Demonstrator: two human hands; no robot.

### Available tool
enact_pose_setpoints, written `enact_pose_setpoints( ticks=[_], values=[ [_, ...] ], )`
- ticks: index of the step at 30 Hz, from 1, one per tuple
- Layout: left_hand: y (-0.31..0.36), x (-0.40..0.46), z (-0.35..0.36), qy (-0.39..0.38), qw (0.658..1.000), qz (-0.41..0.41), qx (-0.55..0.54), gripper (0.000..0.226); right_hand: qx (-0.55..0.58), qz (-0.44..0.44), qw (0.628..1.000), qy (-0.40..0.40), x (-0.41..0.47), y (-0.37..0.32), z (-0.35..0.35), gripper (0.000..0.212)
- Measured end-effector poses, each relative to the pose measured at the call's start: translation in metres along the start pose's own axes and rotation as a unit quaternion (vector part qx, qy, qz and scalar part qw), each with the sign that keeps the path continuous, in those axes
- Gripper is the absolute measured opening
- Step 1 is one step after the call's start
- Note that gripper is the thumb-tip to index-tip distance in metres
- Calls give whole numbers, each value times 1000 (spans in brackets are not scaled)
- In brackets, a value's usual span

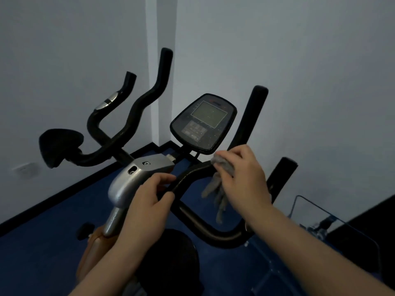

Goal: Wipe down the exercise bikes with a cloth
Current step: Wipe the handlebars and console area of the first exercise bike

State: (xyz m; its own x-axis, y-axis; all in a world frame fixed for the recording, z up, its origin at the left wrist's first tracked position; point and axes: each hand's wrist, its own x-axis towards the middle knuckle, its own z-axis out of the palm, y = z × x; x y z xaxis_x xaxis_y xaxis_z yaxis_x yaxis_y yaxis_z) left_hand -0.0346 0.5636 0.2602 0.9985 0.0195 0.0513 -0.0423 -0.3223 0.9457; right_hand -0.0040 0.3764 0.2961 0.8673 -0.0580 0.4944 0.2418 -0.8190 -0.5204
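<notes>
An exercise bike fills the middle of the head view, with black curved handlebars [193, 170], a silver stem cover [130, 178] and a dusty console screen [203, 122]. My left hand [147, 201] grips the handlebar just right of the silver cover. My right hand [243, 178] presses a grey cloth [223, 163] onto the handlebar below the console, and loose ends of the cloth hang down under the bar. A black saddle [171, 259] sits below my arms.
A second bike's handlebars [136, 107] and its black saddle [59, 144] stand to the left near the room corner. White walls close in behind. A wire frame with metal parts [316, 223] lies on the blue floor at the right.
</notes>
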Motion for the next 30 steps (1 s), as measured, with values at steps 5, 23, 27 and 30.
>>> enact_pose_setpoints(
  ticks=[5, 23, 27, 30],
  values=[
    [-9, -4, -2, -23, 1000, 12, -8, 33, -22, 69, 994, 81, 31, 4, -12, 18],
    [-37, -17, -9, 19, 980, -6, -197, 17, -19, 19, 1000, -10, -45, -62, 59, 26],
    [-35, -18, -9, 22, 979, -9, -203, 20, -4, -41, 993, -114, -25, -50, 28, 24],
    [-34, -19, -9, 21, 983, -3, -182, 18, -42, 17, 999, 12, 9, -33, 10, 22]
  ],
)
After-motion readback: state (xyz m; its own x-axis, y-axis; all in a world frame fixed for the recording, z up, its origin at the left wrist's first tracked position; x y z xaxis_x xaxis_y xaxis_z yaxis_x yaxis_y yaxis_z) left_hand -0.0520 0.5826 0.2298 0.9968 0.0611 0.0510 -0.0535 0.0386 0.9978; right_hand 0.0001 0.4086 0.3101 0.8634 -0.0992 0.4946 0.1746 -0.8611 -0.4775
